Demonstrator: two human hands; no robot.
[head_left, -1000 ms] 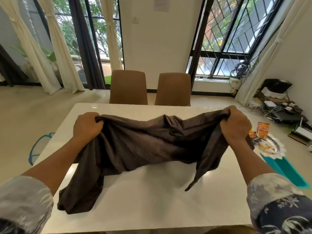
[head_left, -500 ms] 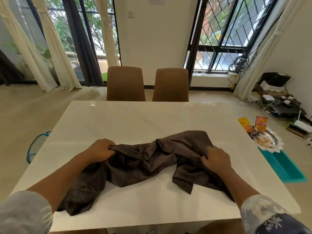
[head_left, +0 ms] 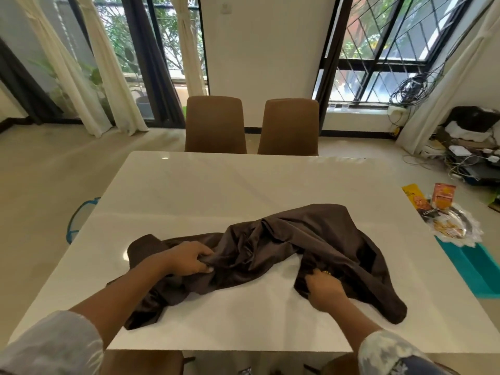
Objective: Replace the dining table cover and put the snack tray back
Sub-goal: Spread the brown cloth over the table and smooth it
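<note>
We pinch the cloth (head_left: 284, 244) in left hand (head_left: 189, 259) and right hand (head_left: 323, 286) | bunched between our grips | may tangle, slide off table (head_left: 216, 185)

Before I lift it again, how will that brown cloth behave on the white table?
Probably floppy: the brown cloth lies bunched in soft folds, so it should sag between the left hand and right hand. Its sheen and the glossy table suggest it may slide easily.

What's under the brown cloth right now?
The brown cloth lies bunched on the white table, bare around it. Both hands, left hand and right hand, grip its folds. Anything beneath is hidden.
</note>
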